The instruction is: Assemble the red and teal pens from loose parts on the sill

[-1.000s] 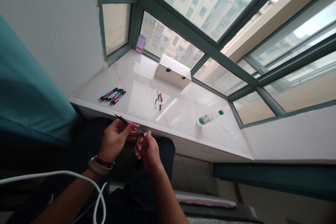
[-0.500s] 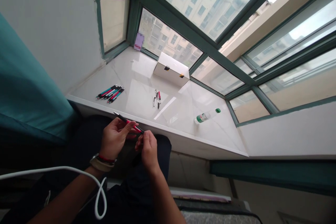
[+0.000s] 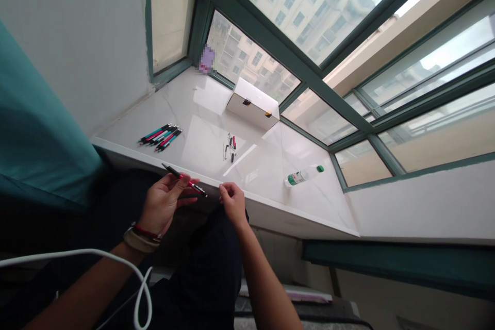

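Between the thumb and fingers of my left hand is a black and red pen, slanting down to the right in front of the sill's edge. My right hand is apart from the pen, to its right, with thumb and fingers pinched together. Whatever it may hold is too small or hidden to make out. Beyond my hands, several small pen parts, black, red and metal, lie scattered on the white sill. To the left, a row of pens in teal, red and black lies side by side.
A white box with black and yellow tabs stands against the window. A clear bottle with a green cap lies on the sill at the right. A white cable loops over my left forearm. A teal curtain hangs at the left.
My right hand has come off the pen's lower end and moved right and slightly up. My left hand, still on the pen, has shifted a little left. The pen's lower end is now uncovered.
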Demonstrator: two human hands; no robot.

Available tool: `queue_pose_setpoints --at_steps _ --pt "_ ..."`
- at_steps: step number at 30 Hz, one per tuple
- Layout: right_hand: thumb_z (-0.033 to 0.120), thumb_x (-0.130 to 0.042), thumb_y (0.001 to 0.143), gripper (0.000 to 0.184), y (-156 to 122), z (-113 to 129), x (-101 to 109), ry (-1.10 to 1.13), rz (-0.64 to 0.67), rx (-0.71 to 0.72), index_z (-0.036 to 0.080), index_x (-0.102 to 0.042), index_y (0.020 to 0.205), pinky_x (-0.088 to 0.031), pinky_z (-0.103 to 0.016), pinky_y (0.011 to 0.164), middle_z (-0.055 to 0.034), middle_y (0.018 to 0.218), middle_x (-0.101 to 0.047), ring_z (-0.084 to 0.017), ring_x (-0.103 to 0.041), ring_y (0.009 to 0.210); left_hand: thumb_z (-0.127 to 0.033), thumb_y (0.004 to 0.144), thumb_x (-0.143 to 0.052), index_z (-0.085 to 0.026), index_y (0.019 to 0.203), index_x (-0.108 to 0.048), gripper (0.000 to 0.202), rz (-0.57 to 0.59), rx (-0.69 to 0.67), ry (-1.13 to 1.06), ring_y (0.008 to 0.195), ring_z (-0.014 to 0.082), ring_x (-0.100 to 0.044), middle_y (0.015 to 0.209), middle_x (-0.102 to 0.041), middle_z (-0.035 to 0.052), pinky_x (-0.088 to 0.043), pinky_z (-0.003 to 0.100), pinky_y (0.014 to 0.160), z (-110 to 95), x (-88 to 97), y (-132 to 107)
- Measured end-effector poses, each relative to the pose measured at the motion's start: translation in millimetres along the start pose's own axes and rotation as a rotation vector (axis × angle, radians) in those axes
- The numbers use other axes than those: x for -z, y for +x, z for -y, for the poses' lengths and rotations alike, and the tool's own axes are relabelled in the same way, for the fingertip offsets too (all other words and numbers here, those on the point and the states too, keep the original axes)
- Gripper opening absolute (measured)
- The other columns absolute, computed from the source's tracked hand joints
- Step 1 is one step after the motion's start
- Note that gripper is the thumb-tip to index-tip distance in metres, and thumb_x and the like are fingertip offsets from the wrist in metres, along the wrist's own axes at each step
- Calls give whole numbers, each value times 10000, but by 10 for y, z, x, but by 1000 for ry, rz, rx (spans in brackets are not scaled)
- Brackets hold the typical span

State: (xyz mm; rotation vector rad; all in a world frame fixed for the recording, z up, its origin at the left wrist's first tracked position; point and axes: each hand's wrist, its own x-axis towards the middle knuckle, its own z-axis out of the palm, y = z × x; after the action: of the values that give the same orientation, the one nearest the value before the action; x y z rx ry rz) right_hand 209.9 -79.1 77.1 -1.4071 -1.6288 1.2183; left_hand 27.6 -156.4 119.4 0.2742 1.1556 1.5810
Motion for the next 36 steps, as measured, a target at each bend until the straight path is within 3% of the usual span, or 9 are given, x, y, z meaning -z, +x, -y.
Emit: queue_pose_setpoints --at_steps 4,9,15,20,24,26,31,33,36 --pt "410 -621 819 239 750 -216 230 -358 -97 40 188 -699 861 -465 -274 692 -18 737 -646 -164 -585 707 -476 697 -791 -169 957 -635 431 -3 76 12 730 186 -727 983 -756 90 -609 271 565 142 31 39" --pt "342 -619 832 214 1636 -210 286 -608 -88 13 180 -731 914 -435 -279 755 -47 823 -688 -175 -609 775 -484 702 -782 -169 984 -630 449 48 166 59 757 210 -726 971 -754 99 -607 295 564 299 65 33" --pt "300 -635 822 206 2182 -126 142 -648 -49 -49 151 -729 929 -413 -274 723 -68 807 -685 -179 -594 757 -503 727 -754 -155 1020 -638 469 74 196 140 716 195 -692 895 -727 80 -579 282 539 355 118 44" --pt "413 -538 883 309 1696 -98 -52 -284 -128 -32 150 -678 963 -414 -236 642 -29 756 -645 -136 -552 669 -516 808 -667 -151 1057 -671 443 86 115 126 533 93 -543 678 -572 -27 -493 215 483 367 97 115" --pt "568 -463 910 450 794 3 -226 102 120 -115 175 -595 735 -332 -215 461 40 537 -488 -95 -410 453 -534 848 -610 -166 1144 -654 474 156 101 221 427 45 -378 608 -462 -75 -297 158 365 402 42 172" --pt "620 -407 926 521 411 108 -261 234 246 -154 181 -556 686 -325 -217 443 38 515 -473 -93 -405 435 -531 864 -592 -165 1161 -657 476 202 52 318 440 53 -402 591 -476 -72 -298 161 381 407 10 175" --pt "646 -409 930 553 7 392 -134 254 210 -79 199 -459 609 -379 -232 518 44 479 -435 -95 -423 456 -498 883 -578 -185 1154 -697 430 301 -171 640 837 186 -683 911 -742 37 -538 258 737 357 -52 72" --pt "635 -430 928 556 -22 468 -34 178 200 -42 198 -443 585 -358 -231 516 43 479 -424 -93 -406 464 -490 890 -570 -201 1141 -710 407 335 -272 756 1013 220 -677 1092 -741 52 -517 294 903 323 -49 11" --pt "615 -439 932 559 -47 524 102 26 259 -9 189 -460 571 -324 -230 510 36 494 -447 -93 -401 479 -480 917 -528 -233 1160 -702 388 383 -415 924 1042 209 -670 1134 -730 44 -497 285 933 269 -10 -66"
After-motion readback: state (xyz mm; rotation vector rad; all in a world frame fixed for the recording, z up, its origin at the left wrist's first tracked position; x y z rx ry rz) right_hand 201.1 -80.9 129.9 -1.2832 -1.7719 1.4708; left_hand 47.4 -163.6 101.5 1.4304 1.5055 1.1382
